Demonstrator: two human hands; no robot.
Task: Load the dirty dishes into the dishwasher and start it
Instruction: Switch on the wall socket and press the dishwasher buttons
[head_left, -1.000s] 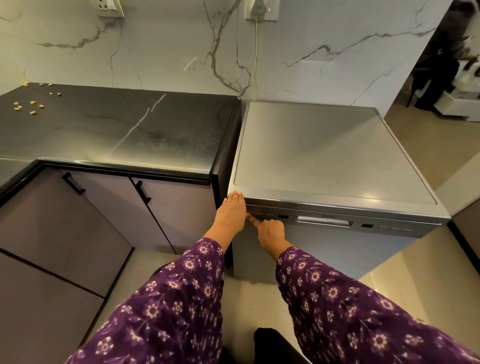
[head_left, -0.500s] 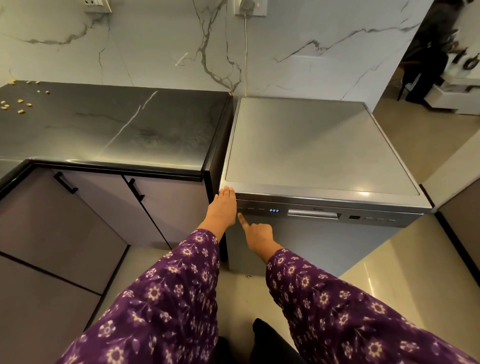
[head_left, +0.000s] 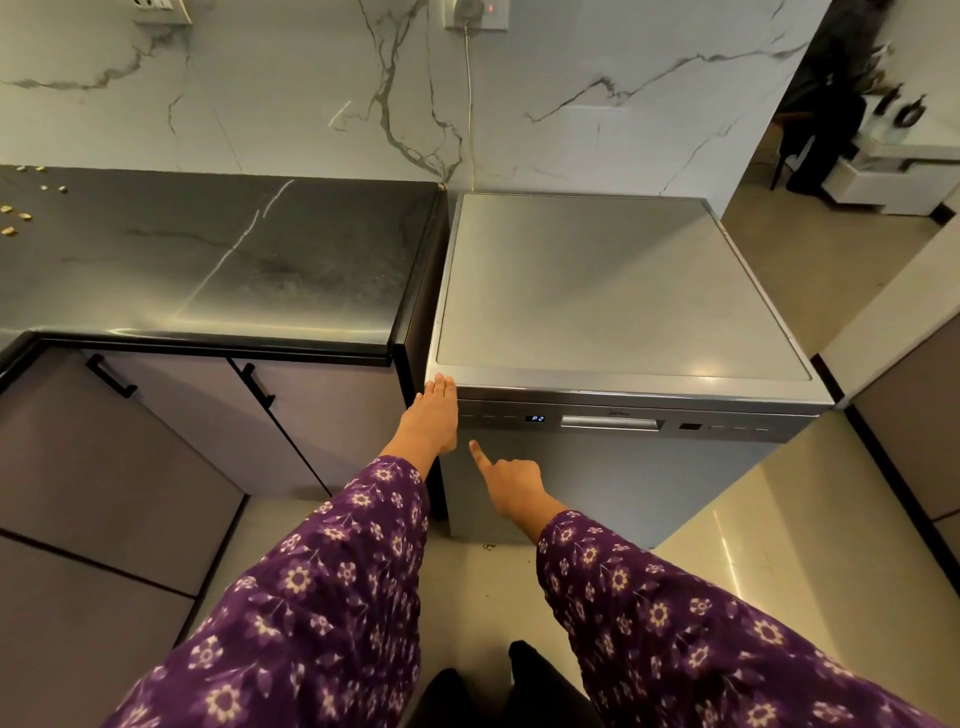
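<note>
A silver dishwasher (head_left: 613, 291) stands with its door closed beside a dark counter. Its control strip (head_left: 488, 417) runs along the top of the door, and a small blue display (head_left: 534, 418) reads P2. A recessed handle (head_left: 610, 422) sits right of the display. My left hand (head_left: 434, 415) lies flat with straight fingers against the machine's front left corner. My right hand (head_left: 506, 480) has its index finger stretched out and the other fingers curled, the fingertip a little below the strip's left end, apart from it. No dishes are in view.
The black counter (head_left: 218, 260) at the left bears a few small yellow crumbs (head_left: 15, 213). Grey cabinets (head_left: 171, 436) with black handles lie below it. A power cord (head_left: 470, 104) hangs from a wall socket. Open tiled floor extends to the right.
The display lit up and now reads P2. My right index finger has drawn back and down from the control strip. My left hand stays on the corner.
</note>
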